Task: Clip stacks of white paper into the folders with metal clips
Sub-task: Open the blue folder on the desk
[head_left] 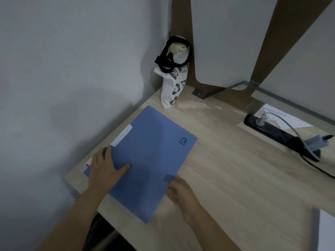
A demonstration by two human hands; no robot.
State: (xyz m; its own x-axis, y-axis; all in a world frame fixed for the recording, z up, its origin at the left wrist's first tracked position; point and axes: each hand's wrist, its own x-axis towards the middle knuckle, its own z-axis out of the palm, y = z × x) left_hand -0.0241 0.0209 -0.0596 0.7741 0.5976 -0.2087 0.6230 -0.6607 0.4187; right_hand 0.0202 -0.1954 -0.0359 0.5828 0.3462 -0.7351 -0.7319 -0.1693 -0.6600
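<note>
Closed blue folder [154, 160] at the left middle of the frame, seemingly about to be opened.

It lies flat on the surface [226, 169], long axis running lower left to upper right, logo corner to the upper right. The left grip [105, 167] presses flat on the cover, fingers straight. The right grip [181, 192] pinches the lower right edge. White paper [123, 134] peeks out upper left. The next move likely calls for lifting that edge while the left steadies it.
</note>
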